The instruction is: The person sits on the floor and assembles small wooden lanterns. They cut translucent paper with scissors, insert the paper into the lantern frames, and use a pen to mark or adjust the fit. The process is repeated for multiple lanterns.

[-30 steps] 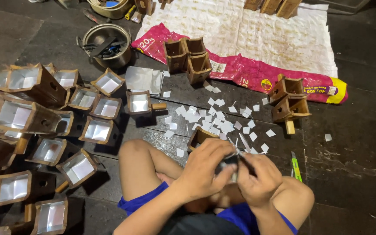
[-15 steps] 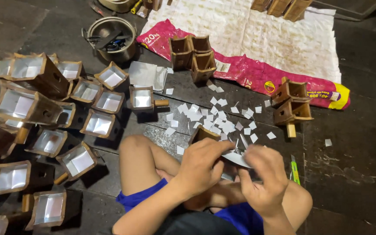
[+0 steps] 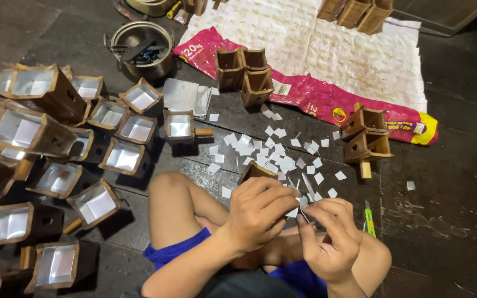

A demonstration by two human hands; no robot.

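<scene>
My left hand (image 3: 258, 207) and right hand (image 3: 329, 237) pinch a thin silvery strip (image 3: 307, 185) (mostly hidden by fingers); the wooden box (image 3: 255, 171), at eleven o'clock, is half covered.

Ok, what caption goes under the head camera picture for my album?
Left hand and right hand pinch a thin strip above scattered paper squares.

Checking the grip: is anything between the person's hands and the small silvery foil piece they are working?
Nothing visible: the left hand and right hand both pinch the small silvery foil piece directly, above the lap.
</scene>
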